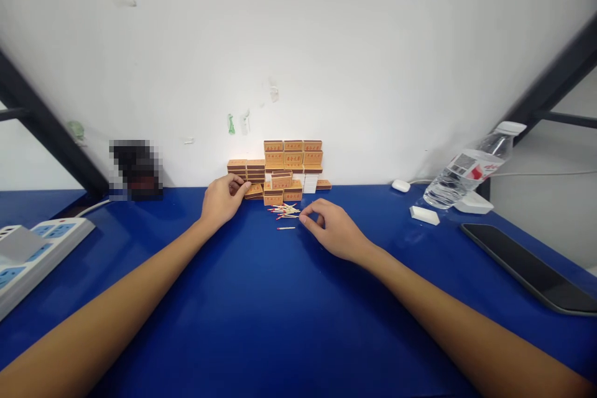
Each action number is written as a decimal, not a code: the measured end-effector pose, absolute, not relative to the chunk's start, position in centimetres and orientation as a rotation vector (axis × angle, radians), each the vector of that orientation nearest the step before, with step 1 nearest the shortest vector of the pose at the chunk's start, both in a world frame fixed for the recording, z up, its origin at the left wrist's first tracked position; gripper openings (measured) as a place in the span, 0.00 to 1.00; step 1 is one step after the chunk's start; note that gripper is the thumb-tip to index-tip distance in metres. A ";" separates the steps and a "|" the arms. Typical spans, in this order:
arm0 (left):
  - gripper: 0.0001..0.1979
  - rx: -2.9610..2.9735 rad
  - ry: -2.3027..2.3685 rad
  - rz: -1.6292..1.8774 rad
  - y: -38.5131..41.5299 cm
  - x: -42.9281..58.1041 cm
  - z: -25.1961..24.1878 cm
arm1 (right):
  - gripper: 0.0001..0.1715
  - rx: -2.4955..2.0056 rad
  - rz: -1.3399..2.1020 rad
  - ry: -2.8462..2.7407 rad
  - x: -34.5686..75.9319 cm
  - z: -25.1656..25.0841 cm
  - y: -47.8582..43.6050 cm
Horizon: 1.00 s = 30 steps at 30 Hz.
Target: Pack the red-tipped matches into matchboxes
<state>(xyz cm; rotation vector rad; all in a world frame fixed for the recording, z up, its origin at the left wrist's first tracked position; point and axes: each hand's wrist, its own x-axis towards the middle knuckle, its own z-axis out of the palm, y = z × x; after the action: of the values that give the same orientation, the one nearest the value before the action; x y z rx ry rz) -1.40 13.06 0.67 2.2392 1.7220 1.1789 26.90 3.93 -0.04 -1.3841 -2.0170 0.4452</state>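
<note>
Stacked matchboxes, orange and brown, stand against the wall, the middle part rising highest. My left hand rests at the lower left stack, thumb and index finger a little apart beside a slightly turned matchbox. Whether its fingertips press on a box is hard to see. In front of the stacks lies a loose pile of red-tipped matches, with a single match nearer to me. My right hand is closed in a pinch at the pile's right side, its fingertips at the plain end of a match.
On the right a clear plastic bottle leans over a white block. Near it are a small white case, a white box and a phone. A power strip lies on the left; a pixelated dark object stands behind.
</note>
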 end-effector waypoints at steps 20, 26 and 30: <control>0.13 2.622 1.706 0.955 10.6 -2.0 1.7 | 0.06 -1.627 0.402 -1.664 30.5 2.1 6.5; 0.09 2.619 1.647 0.838 7.3 -2.0 1.8 | 0.17 -1.871 0.748 -1.344 33.0 2.1 11.6; 0.10 2.659 1.555 0.870 6.4 -2.1 1.0 | 0.17 -1.965 0.930 -1.203 32.4 1.8 14.1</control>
<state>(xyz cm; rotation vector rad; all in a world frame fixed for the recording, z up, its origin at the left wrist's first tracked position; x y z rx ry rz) -2.13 6.36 0.98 2.6591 1.5549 0.8702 32.37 14.08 1.82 -1.9652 -1.2033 0.9300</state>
